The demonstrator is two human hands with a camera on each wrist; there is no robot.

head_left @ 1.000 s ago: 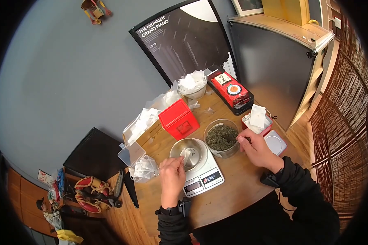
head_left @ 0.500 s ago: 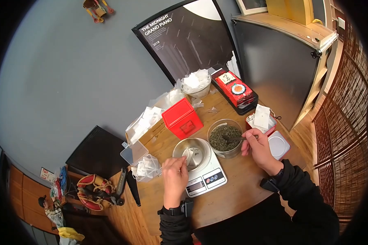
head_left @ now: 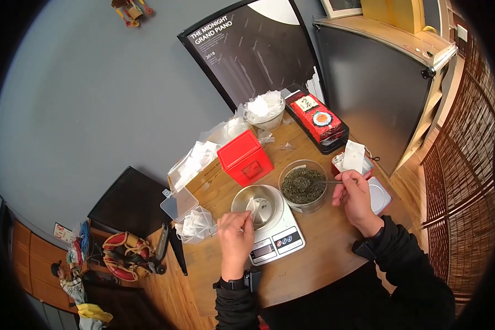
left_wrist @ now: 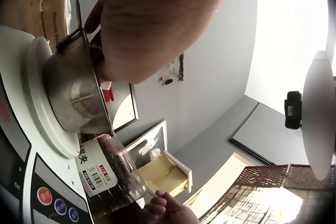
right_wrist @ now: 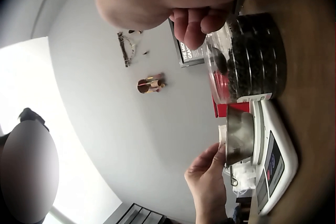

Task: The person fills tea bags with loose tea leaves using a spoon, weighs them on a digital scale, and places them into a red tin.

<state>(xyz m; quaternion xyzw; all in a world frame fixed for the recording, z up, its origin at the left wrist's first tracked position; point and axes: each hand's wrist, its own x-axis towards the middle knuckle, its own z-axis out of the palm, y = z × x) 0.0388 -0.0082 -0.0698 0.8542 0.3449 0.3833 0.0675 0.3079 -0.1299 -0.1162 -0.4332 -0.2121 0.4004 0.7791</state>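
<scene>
The thumb and fingertips of your left hand (head_left: 236, 236) were closed in a pinch on a white pouch (head_left: 252, 205). The pouch looked thin, pale and papery, and stood at the near left part of a shiny metal bowl (head_left: 246, 193); whether its lower end touched the bottom, the views did not show.

The thumb and forefinger of your right hand (head_left: 355, 199) gripped the handle of a dark spoon (head_left: 329, 182), with the other fingers loosely curled below it. The spoon pointed left, its head inside the mouth of a clear round jar (head_left: 309, 208); you could not tell whether it touched the dark green, crumbly dried leaves (head_left: 301, 190) that partly filled the jar.

A few dark specks lay in the bottom of the bowl, which sat on the round plate of a white scale (head_left: 287, 242), just left of the jar.

Farther out, a red box (head_left: 245, 159) stood on the far side of the bowl, a container of white pouches (head_left: 195, 225) to its left, and a red tin (head_left: 365, 175) to the right of the jar, all on the wooden table (head_left: 324, 242).
</scene>
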